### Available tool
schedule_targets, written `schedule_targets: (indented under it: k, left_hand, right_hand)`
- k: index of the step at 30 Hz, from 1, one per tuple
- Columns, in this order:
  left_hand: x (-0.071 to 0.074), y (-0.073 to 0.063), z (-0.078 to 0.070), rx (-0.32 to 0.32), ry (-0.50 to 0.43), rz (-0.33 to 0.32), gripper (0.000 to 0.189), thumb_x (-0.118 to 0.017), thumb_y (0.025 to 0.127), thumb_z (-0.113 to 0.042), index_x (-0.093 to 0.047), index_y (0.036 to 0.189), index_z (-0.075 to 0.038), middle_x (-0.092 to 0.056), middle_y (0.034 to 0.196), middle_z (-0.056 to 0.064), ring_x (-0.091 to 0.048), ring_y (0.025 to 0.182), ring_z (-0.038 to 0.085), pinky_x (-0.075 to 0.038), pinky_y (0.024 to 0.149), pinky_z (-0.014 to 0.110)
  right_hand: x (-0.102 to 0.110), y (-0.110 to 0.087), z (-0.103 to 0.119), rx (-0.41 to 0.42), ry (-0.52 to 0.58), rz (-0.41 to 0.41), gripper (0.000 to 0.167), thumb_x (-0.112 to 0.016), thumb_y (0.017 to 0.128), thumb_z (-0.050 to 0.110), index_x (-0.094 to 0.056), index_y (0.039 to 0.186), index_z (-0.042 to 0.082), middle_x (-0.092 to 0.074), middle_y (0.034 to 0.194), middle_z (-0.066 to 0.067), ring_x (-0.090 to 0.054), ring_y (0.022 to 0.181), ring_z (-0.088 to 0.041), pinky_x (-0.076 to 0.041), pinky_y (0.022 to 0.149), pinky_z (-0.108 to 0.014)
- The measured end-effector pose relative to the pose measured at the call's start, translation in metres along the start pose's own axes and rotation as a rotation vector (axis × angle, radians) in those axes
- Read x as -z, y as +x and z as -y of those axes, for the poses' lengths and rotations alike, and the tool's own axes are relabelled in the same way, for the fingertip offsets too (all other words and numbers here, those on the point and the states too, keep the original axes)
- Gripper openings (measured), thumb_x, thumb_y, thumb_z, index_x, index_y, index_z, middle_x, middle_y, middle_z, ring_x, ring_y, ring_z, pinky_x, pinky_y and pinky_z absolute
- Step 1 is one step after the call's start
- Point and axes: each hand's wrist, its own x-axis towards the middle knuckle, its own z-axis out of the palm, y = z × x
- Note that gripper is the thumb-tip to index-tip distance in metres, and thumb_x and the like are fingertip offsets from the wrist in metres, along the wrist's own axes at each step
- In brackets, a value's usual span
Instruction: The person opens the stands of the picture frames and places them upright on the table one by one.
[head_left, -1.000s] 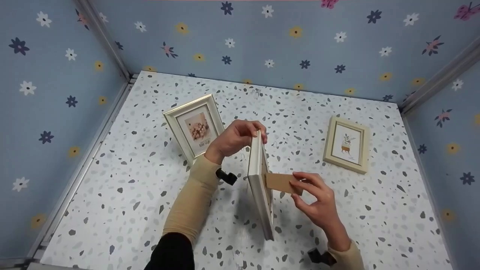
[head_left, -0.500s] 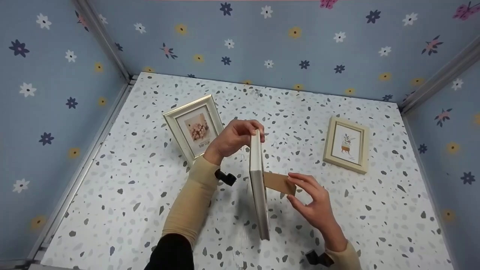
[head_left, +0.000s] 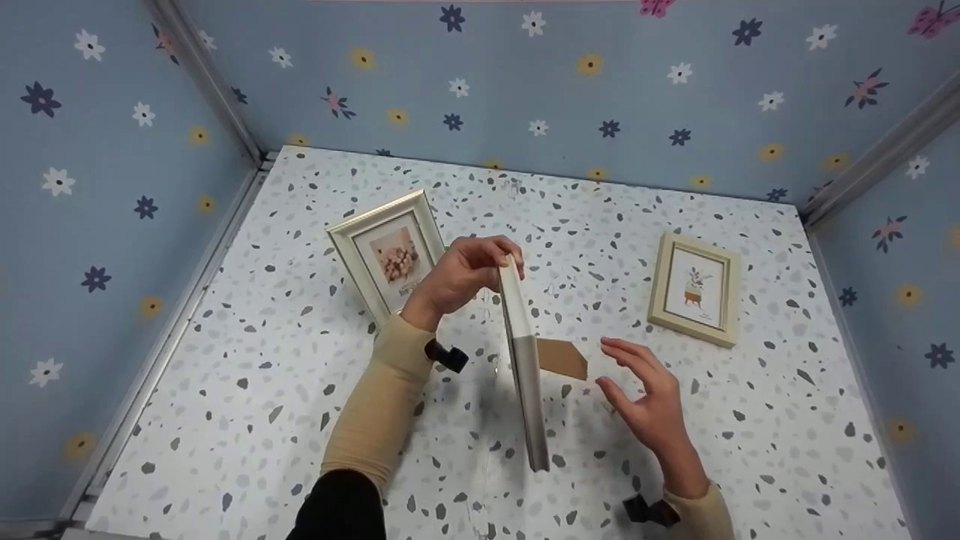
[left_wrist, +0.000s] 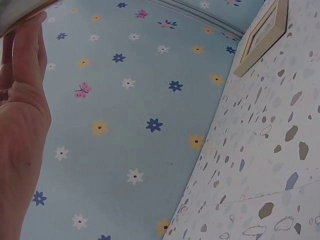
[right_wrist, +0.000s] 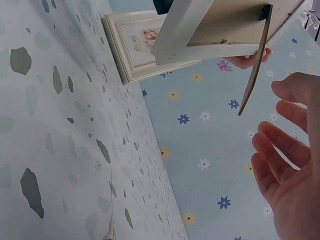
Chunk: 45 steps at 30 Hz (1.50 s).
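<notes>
My left hand (head_left: 466,274) grips the top end of a cream picture frame (head_left: 523,337), held edge-on to the head view. Out from its back, on the right side, sticks a brown easel leg (head_left: 564,358). My right hand (head_left: 646,397) is apart from the leg, just to its right, fingers spread and thumb free with nothing between them. In the right wrist view the leg (right_wrist: 256,65) angles away from the brown backing (right_wrist: 225,25), and the right hand (right_wrist: 290,145) is clear of it. The left wrist view catches only a corner of the held frame (left_wrist: 20,12) above the fingertips.
A silver-cream picture frame (head_left: 343,229) with a flower photo stands at the left, partly behind the left forearm. A smaller cream frame (head_left: 655,300) with a potted-plant print is at the right. Flower-patterned walls (head_left: 525,90) enclose the speckled table (head_left: 247,360).
My right hand has let go of the easel leg and moved a little right. The held frame has turned slightly, and the leg still sticks out. My left hand keeps its grip.
</notes>
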Motion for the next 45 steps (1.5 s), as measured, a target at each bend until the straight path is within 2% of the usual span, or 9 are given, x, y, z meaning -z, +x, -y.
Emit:
schedule_targets:
  k: [11, 15, 23, 26, 30, 33, 38, 41, 45]
  left_hand:
    - [0.003, -0.008, -0.003, -0.009, 0.077, -0.129, 0.011, -0.079, 0.087, -0.016, -0.078, 0.096, -0.021, -0.064, 0.111, 0.006, -0.059, 0.097, 0.021, -0.056, 0.071, 0.027]
    - [0.001, -0.011, -0.007, -0.011, 0.16, -0.201, 0.015, -0.076, 0.087, -0.007, -0.078, 0.097, -0.019, -0.065, 0.111, 0.006, -0.061, 0.1, 0.02, -0.057, 0.071, 0.026]
    - [-0.009, -0.016, -0.015, 0.074, 0.375, -0.338, 0.011, -0.077, 0.087, -0.021, -0.077, 0.098, -0.019, -0.064, 0.114, 0.004, -0.062, 0.094, 0.016, -0.053, 0.069, 0.027]
    - [-0.013, -0.015, -0.015, 0.083, 0.475, -0.392, 0.012, -0.075, 0.089, -0.013, -0.076, 0.1, -0.009, -0.064, 0.114, 0.005, -0.062, 0.099, 0.02, -0.053, 0.073, 0.031]
    - [-0.016, -0.009, -0.011, 0.092, 0.602, -0.463, 0.016, -0.074, 0.089, -0.006, -0.074, 0.103, 0.001, -0.066, 0.112, 0.005, -0.061, 0.106, 0.022, -0.051, 0.09, 0.039]
    - [-0.019, -0.004, -0.008, 0.11, 0.687, -0.501, 0.016, -0.076, 0.088, -0.01, -0.075, 0.103, -0.002, -0.067, 0.11, 0.004, -0.061, 0.105, 0.02, -0.047, 0.095, 0.043]
    - [-0.025, 0.004, -0.009, 0.136, 0.824, -0.534, 0.017, -0.077, 0.088, -0.019, -0.077, 0.103, -0.012, -0.068, 0.109, -0.002, -0.061, 0.1, 0.014, -0.048, 0.089, 0.041]
    - [-0.025, 0.009, -0.01, 0.131, 0.869, -0.547, 0.017, -0.078, 0.088, -0.02, -0.077, 0.103, -0.014, -0.069, 0.106, -0.004, -0.061, 0.098, 0.013, -0.049, 0.088, 0.039]
    - [-0.023, 0.018, -0.008, 0.131, 0.889, -0.558, 0.017, -0.077, 0.088, -0.019, -0.077, 0.104, -0.013, -0.07, 0.104, -0.003, -0.061, 0.096, 0.013, -0.049, 0.088, 0.038]
  right_hand:
    - [0.015, -0.007, -0.019, -0.143, -0.041, -0.076, 0.04, -0.072, 0.079, -0.017, -0.067, 0.118, -0.009, -0.066, 0.117, -0.024, -0.062, 0.109, -0.025, -0.049, 0.088, -0.022]
    - [0.02, -0.012, -0.025, -0.195, -0.026, -0.1, 0.039, -0.07, 0.082, -0.017, -0.066, 0.12, -0.01, -0.065, 0.117, -0.024, -0.061, 0.108, -0.02, -0.048, 0.089, -0.019]
    - [0.028, -0.019, -0.038, -0.246, -0.062, -0.152, 0.039, -0.068, 0.083, -0.018, -0.066, 0.12, -0.008, -0.065, 0.117, -0.022, -0.06, 0.107, -0.01, -0.048, 0.087, -0.018]
    - [0.027, -0.021, -0.042, -0.257, -0.064, -0.16, 0.037, -0.067, 0.083, -0.018, -0.066, 0.119, -0.008, -0.066, 0.115, -0.022, -0.061, 0.106, -0.012, -0.047, 0.087, -0.016]
    - [0.022, -0.024, -0.045, -0.265, -0.055, -0.155, 0.035, -0.067, 0.084, -0.018, -0.067, 0.118, -0.009, -0.066, 0.114, -0.023, -0.062, 0.103, -0.021, -0.047, 0.087, -0.016]
    - [0.018, -0.027, -0.044, -0.27, -0.045, -0.153, 0.033, -0.067, 0.084, -0.018, -0.067, 0.116, -0.01, -0.067, 0.112, -0.025, -0.062, 0.101, -0.031, -0.047, 0.086, -0.015]
    - [0.01, -0.028, -0.039, -0.338, 0.026, -0.104, 0.029, -0.066, 0.088, -0.014, -0.066, 0.117, -0.01, -0.066, 0.112, -0.024, -0.06, 0.102, -0.037, -0.05, 0.087, -0.022]
    - [0.004, -0.027, -0.035, -0.385, 0.074, -0.06, 0.028, -0.065, 0.091, -0.01, -0.066, 0.119, -0.009, -0.067, 0.115, -0.023, -0.06, 0.105, -0.038, -0.051, 0.089, -0.026]
    - [-0.005, -0.025, -0.03, -0.388, 0.096, -0.011, 0.026, -0.065, 0.093, -0.006, -0.066, 0.119, -0.009, -0.067, 0.116, -0.022, -0.061, 0.106, -0.039, -0.052, 0.089, -0.028]
